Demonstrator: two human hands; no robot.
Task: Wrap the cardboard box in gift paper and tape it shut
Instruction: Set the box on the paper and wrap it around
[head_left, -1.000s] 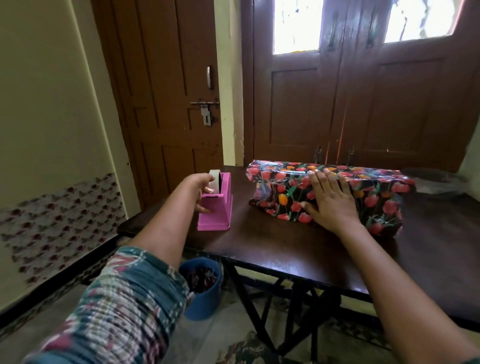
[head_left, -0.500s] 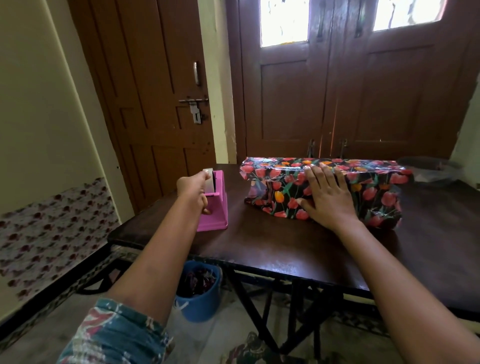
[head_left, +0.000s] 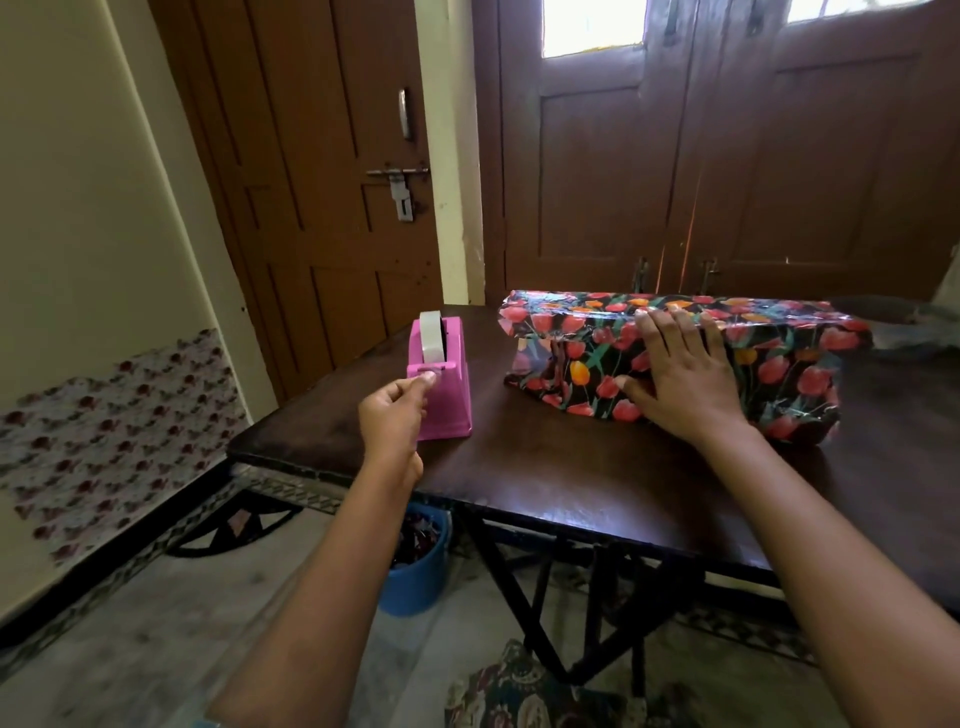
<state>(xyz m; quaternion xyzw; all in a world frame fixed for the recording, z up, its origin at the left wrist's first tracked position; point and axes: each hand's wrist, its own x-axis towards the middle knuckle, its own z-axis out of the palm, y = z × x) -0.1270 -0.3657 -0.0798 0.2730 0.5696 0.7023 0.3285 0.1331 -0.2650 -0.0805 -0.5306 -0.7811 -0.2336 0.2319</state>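
Left hand (head_left: 392, 415) dropped, pinching tape end (head_left: 432, 375) — right hand (head_left: 680, 384) flat on wrapped box (head_left: 779, 358)

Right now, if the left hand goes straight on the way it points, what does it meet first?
The pink tape dispenser: the left hand points at its cutter end, fingertips about touching it; depth unclear.

1. The tape dispenser (head_left: 441, 384) stands on the tabletop (head_left: 571, 467) near its left edge, the tape (head_left: 432, 338) seated in its top.
2. The wrapped box (head_left: 779, 358) lies to its right, apart, toward the far edge.
3. My left hand (head_left: 395, 415) pinches the tape at the dispenser's near end; my right hand (head_left: 680, 374) lies flat against the box's near side.
4. A bucket (head_left: 418, 577) sits on the floor beneath the tabletop's left corner.
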